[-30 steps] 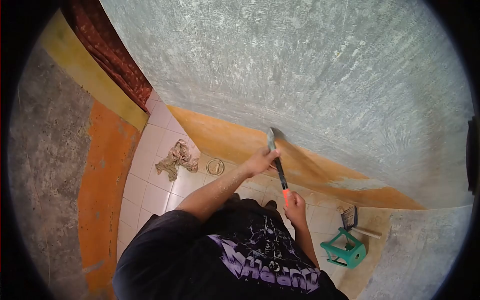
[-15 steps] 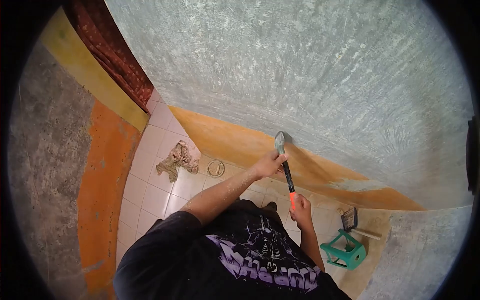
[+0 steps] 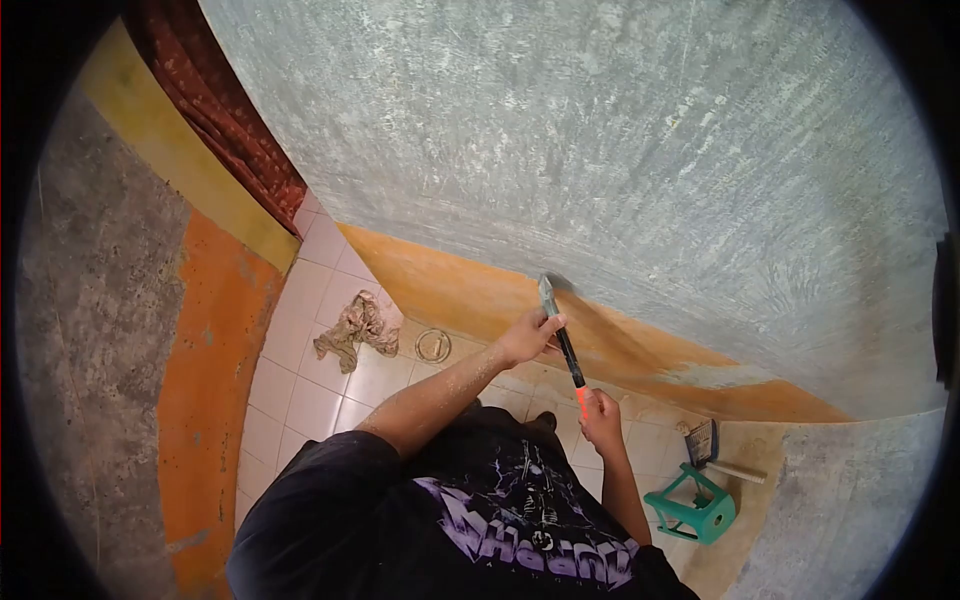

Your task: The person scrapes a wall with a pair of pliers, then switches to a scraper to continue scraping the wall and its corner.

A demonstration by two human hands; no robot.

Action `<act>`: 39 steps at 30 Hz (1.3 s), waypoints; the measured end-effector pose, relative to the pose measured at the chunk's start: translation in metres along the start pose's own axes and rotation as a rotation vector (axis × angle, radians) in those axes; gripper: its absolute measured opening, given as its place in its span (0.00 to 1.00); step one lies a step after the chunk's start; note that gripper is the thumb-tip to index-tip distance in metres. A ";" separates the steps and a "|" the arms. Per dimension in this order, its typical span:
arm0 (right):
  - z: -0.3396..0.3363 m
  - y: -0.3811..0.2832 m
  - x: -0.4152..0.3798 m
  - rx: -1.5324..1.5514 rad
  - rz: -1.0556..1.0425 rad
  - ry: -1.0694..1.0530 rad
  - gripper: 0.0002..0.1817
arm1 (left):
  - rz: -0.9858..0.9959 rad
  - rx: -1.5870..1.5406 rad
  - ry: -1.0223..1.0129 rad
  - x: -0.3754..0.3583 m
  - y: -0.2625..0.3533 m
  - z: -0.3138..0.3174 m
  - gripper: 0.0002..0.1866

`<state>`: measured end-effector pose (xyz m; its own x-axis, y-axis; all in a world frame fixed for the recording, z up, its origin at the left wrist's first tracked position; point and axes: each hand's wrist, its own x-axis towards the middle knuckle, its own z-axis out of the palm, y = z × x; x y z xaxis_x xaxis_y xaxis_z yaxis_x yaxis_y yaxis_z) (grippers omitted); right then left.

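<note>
A long-handled scraper (image 3: 567, 350) with a black shaft and an orange grip slants up to the wall. Its grey head touches or nearly touches the wall where the grey surface (image 3: 520, 130) meets the orange band (image 3: 430, 272). My left hand (image 3: 532, 338) is wrapped round the upper shaft, just below the head. Lower down, my right hand (image 3: 601, 420) is closed on the orange grip. The exact contact between head and wall is too small to tell.
A crumpled cloth (image 3: 358, 330) and a round ring-like object (image 3: 432, 346) lie on the tiled floor (image 3: 318, 385). At the lower right stand a green stool (image 3: 700, 508) and a small basket (image 3: 702, 440). A red curtain (image 3: 225, 110) hangs at the upper left.
The scraper's head has shifted left and slightly down along the wall. My left hand has moved left and a little down with it, while my right hand has barely moved.
</note>
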<state>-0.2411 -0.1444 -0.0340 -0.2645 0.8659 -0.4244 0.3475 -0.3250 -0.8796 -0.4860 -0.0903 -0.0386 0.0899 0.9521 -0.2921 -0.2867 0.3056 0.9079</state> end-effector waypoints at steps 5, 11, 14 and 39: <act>0.000 -0.005 -0.003 0.055 0.025 -0.036 0.20 | -0.021 0.007 0.031 -0.003 0.003 0.007 0.22; 0.015 0.001 -0.010 0.123 0.025 -0.010 0.20 | -0.039 0.001 0.028 0.003 -0.007 -0.004 0.21; -0.001 -0.002 -0.014 0.149 0.101 -0.011 0.19 | -0.018 0.001 0.060 0.001 -0.005 0.013 0.22; 0.030 -0.021 -0.005 0.069 0.045 -0.019 0.20 | -0.043 0.015 0.033 -0.019 0.018 -0.021 0.21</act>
<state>-0.2738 -0.1529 -0.0201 -0.2677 0.8426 -0.4673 0.2969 -0.3893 -0.8720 -0.5132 -0.1025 -0.0235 0.0702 0.9376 -0.3406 -0.2685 0.3466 0.8988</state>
